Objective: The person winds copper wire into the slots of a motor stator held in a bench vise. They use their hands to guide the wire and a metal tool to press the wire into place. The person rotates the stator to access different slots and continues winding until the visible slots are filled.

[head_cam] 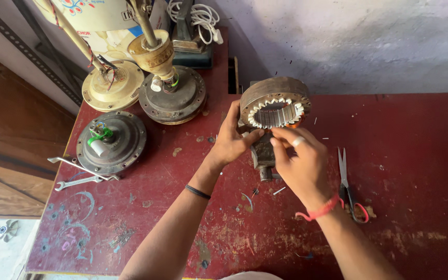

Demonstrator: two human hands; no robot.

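I am looking down from the head camera at a worn red workbench (pixel 390 249) set against a pale plastered wall (pixel 364 41). Both my bare hands meet near the middle of the bench at a ring-shaped motor stator (pixel 275 103), a rusty brown ring with pale slot liners around its toothed inner edge. It stands tilted on edge, its opening facing me, resting on a small dark bench vise (pixel 263 155) whose handle end points toward me. My left hand (pixel 230 142) wraps the stator's lower left rim, thumb stretched across to the ring's lower edge; its fingers are closed on the rim. My right hand (pixel 299 166), wearing a ring and a red wrist thread, has its fingertips (pixel 281 134) pinched together at the stator's bottom edge, touching the left thumb; I cannot tell whether something small is pinched between them. A pair of scissors (pixel 347 186) with red handles lies just right of my right wrist. To the left, well apart from my hands, sit three round ceiling fan motors (pixel 172 98), two with down rods rising from them, the nearest one lying beside two spanners (pixel 79 173). A coiled white cord (pixel 203 18) lies at the back.
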